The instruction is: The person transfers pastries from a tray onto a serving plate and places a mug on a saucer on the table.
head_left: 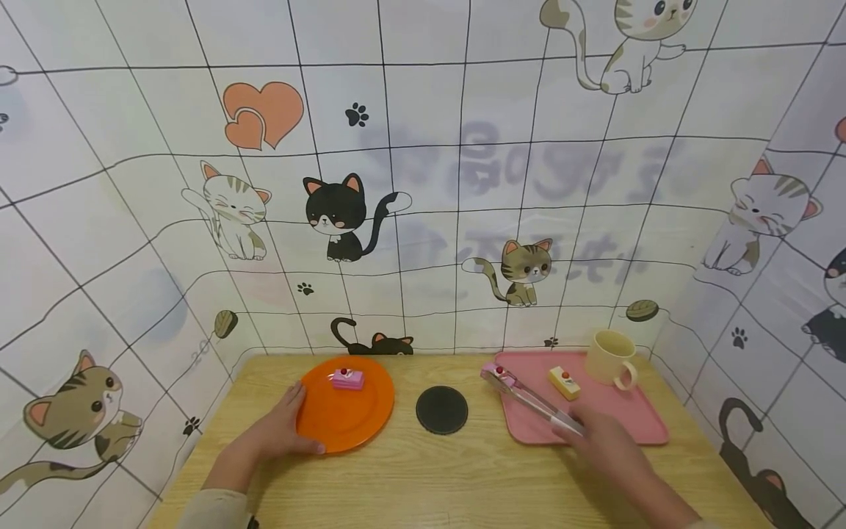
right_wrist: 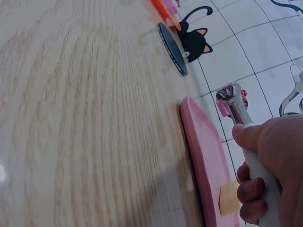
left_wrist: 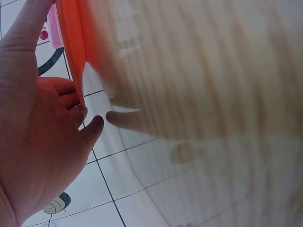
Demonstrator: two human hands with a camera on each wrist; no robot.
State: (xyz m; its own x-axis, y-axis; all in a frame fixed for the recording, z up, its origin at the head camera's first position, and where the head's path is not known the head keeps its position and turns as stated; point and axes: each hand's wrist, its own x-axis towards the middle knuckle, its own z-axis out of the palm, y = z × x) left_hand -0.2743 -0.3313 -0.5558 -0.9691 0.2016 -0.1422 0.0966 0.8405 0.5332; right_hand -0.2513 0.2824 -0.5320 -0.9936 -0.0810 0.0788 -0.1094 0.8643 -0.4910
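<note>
My left hand (head_left: pixel 283 426) grips the left rim of an orange plate (head_left: pixel 330 426), thumb at the front edge and fingers along the side. On that plate sits a small pink toy cake (head_left: pixel 347 378) with a red cherry on top. My right hand (head_left: pixel 608 444) holds silver tongs with a pale handle (right_wrist: pixel 258 165), fingers curled round the handle. Pinched in the tongs' tips is another pink cake (right_wrist: pixel 223 108) with a cherry, raised at the tray's back left corner. A yellow cake (head_left: pixel 564 383) lies on the pink tray (head_left: pixel 529 433) beneath the right hand's side.
A cream mug (head_left: pixel 609 355) stands at the tray's back right, handle toward the front right. Between plate and tray lies a round black coaster (head_left: pixel 441 410). A cat-print sheet (head_left: pixel 423 184) forms walls behind and beside the wooden table (head_left: pixel 410 485).
</note>
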